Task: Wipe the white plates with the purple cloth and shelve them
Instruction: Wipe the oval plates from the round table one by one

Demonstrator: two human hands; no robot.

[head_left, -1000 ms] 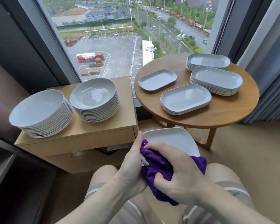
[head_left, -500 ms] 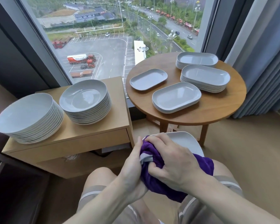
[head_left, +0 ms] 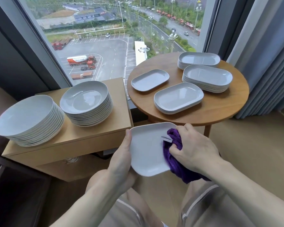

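While the left hand (head_left: 121,159) grips the white plate (head_left: 147,148) by its left rim, thumb on top and fingers hidden under it, the right hand (head_left: 193,149) is clenched round the bunched purple cloth (head_left: 174,154) and presses it on the plate's right side.

Head view, all placed off the round table (head_left: 223,110):
- Held plate is just in front of the table's near edge, lower, over the person's lap. Not touching the table.
- Long axis runs roughly near-to-far, far end aimed at the table edge. Eating face is up and tipped toward the camera.
- Cloth covers the right rim and hangs off below it; left and middle of the face are bare.

Doing the wipe well, my read:
- Keep the left grip on the rim only, so it doesn't block the face.
- Sweep right to left along the short axis, then rotate the plate for the near and far ends.
- Underside likely still needs a pass.

Oblong plate stacks (head_left: 206,77) sit on the table; round plate stacks (head_left: 87,102) on the low cabinet (head_left: 120,90) left of it.
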